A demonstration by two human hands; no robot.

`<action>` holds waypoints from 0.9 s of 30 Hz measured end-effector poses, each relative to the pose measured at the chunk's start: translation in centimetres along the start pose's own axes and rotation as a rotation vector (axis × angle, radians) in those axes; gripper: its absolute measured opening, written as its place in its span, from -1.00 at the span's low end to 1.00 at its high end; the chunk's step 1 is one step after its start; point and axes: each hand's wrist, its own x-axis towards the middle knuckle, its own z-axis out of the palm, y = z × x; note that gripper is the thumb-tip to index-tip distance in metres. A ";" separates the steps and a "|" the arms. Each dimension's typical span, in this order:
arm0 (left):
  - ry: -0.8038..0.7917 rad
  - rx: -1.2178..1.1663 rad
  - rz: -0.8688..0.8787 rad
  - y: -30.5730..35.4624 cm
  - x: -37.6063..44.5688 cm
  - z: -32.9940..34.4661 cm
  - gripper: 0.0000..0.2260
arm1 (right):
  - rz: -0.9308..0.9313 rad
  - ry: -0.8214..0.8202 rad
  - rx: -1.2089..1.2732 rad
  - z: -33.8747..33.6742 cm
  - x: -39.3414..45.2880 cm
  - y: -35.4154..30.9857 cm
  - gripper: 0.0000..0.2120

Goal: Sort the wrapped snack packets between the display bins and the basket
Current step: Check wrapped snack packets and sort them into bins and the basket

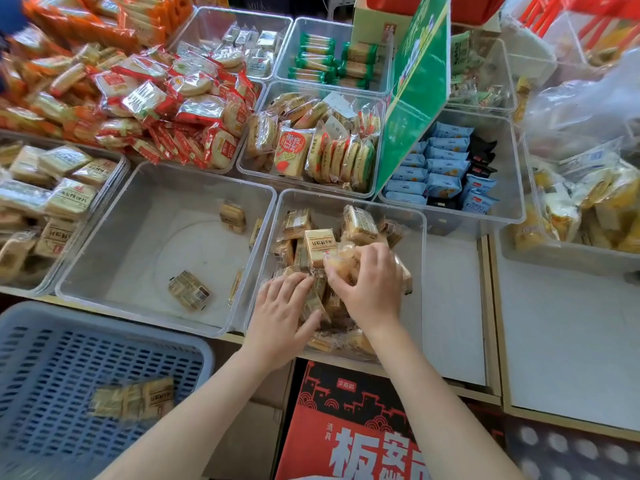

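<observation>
packets under the hands blurred, partly hidden; left hand (282,315) and right hand (370,289) both grasping snack packets (318,249) inside clear bin (414,237).

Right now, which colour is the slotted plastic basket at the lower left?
The slotted plastic basket is pale blue; the head view shows it best.

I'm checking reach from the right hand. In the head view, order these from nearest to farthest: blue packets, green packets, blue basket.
From the right hand:
1. blue packets, behind it, to the right.
2. blue basket, front left.
3. green packets, in a rear bin.
</observation>
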 end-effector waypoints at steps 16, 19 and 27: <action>0.205 0.027 -0.237 -10.4 -7.5 -5.6 -0.38 | -0.224 0.209 0.093 2.3 -4.1 -10.7 -0.55; 0.196 0.086 -0.369 -14.8 -9.4 -7.6 -0.30 | -0.302 -0.106 0.242 5.5 -3.7 -14.9 -0.70; 0.169 0.120 -0.568 -22.7 -9.6 -10.5 0.00 | 0.091 -0.781 0.252 15.4 2.1 -22.3 -0.68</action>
